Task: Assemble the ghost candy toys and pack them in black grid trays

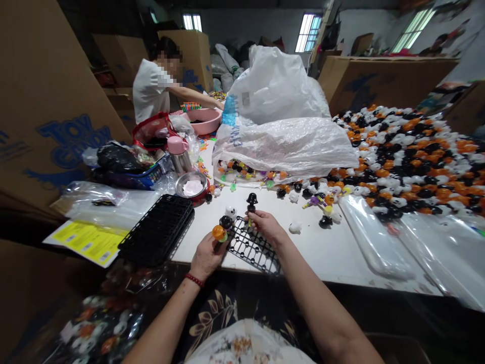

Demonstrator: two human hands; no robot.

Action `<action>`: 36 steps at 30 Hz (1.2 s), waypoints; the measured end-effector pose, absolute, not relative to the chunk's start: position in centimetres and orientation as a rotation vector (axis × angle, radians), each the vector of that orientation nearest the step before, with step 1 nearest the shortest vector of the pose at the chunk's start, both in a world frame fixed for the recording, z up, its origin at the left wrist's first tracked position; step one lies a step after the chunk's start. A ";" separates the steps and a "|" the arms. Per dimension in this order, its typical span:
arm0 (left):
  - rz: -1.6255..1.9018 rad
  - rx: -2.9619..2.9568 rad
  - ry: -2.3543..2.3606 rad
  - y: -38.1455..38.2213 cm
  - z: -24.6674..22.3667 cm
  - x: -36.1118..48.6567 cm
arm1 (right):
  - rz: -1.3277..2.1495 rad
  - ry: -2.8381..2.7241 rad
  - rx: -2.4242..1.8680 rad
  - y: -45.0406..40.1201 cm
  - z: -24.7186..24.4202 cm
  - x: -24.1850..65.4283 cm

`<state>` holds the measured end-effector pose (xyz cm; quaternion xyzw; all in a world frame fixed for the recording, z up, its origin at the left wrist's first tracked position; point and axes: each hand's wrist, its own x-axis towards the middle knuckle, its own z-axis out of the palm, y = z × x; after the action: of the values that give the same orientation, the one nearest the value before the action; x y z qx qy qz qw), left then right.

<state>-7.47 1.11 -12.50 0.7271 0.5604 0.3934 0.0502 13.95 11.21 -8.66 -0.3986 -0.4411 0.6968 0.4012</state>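
My left hand (207,255) is closed round the left edge of a black plastic grid rack (255,250), its fingers partly hidden. An orange pumpkin-head topper (219,232), a black-headed one (226,222) and a white one (230,211) stand in a row at that edge, beside the hand. Over the rack's far side, my right hand (267,225) pinches a black helmet-shaped topper (252,199) upright by its lower part. Loose white heads (295,227) and black heads (325,221) lie on the table to the right of the rack.
Stacked black racks (157,230) lie at left, near a metal bowl (192,186) and a pink-lidded flask (179,154). A white plastic sack (280,146) spills toppers behind. Many heads (413,156) are heaped at right, beyond clear bags (375,237). Another person (149,91) works far left.
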 end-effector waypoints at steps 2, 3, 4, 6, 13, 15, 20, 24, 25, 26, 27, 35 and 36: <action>1.198 2.188 1.706 1.0 -12.3 -7.4 | 1.712 -1.165 -1.022 11.5 -9.1 13.7; 1.196 2.177 1.704 1.0 -12.2 -7.3 | 1.676 -1.188 -1.040 11.7 -9.4 13.5; 1.195 2.172 1.703 1.0 -12.0 -7.3 | 1.633 -1.211 -1.065 12.0 -9.6 13.3; 1.200 2.182 1.698 1.0 -11.9 -7.3 | 1.526 -1.260 -1.127 12.6 -10.0 12.9; 1.206 2.232 1.707 1.1 -12.2 -7.4 | 0.959 -1.612 -1.385 12.2 -9.0 12.4; 1.200 2.240 1.706 1.1 -12.2 -7.5 | 0.914 -1.624 -1.419 11.6 -8.6 12.4; 1.193 2.240 1.704 1.1 -12.1 -7.4 | 0.884 -1.633 -1.488 11.2 -8.4 12.6; 1.206 2.236 1.708 1.1 -12.0 -7.4 | 0.854 -1.648 -1.522 11.3 -8.3 12.6; 1.207 2.238 1.711 1.1 -12.0 -7.4 | 0.844 -1.653 -1.529 11.2 -8.2 12.6; 1.208 2.243 1.715 1.1 -12.0 -7.4 | 0.834 -1.659 -1.534 11.2 -8.2 12.6; 1.209 2.248 1.718 1.1 -12.0 -7.4 | 0.825 -1.664 -1.538 11.1 -8.2 12.5; 1.218 2.287 1.736 1.2 -11.7 -7.2 | 0.844 -1.663 -1.468 11.3 -9.0 12.4; 1.216 2.288 1.735 1.2 -11.7 -7.2 | 0.901 -1.625 -1.442 11.6 -9.2 12.3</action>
<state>-7.23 1.20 -11.71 0.7337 0.5564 0.3898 0.0118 12.29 11.59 -9.17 -0.5659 -0.6377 0.3537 0.3847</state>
